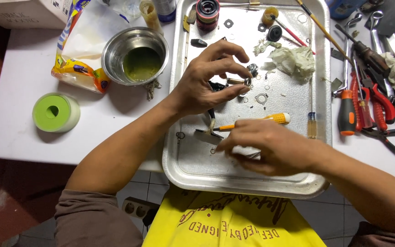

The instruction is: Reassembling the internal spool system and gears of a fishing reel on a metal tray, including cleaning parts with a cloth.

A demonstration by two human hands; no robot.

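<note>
The left hand (206, 80) is pinching a small metal ring (248, 82) above the tray (184, 151) — just far-left of the right hand (270, 146), which is gripping a yellow-handled screwdriver (257, 121) lying left-right.

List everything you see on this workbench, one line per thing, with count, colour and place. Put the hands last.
metal tray: one, silver, centre of the table
small ring part: one, metallic, pinched in left fingertips
yellow-handled tool: one, yellow, on the tray above the right hand
crumpled tissue: one, white, upper right of the tray
steel bowl: one, silver with green residue, left of the tray
tape roll: one, green, far left of the table
snack bag: one, yellow and white, beside the bowl
screwdriver: one, orange and black, right of the tray
pliers: red handles, far right; count unclear
left hand: raised over the tray
right hand: low over the tray, fingers blurred
</note>
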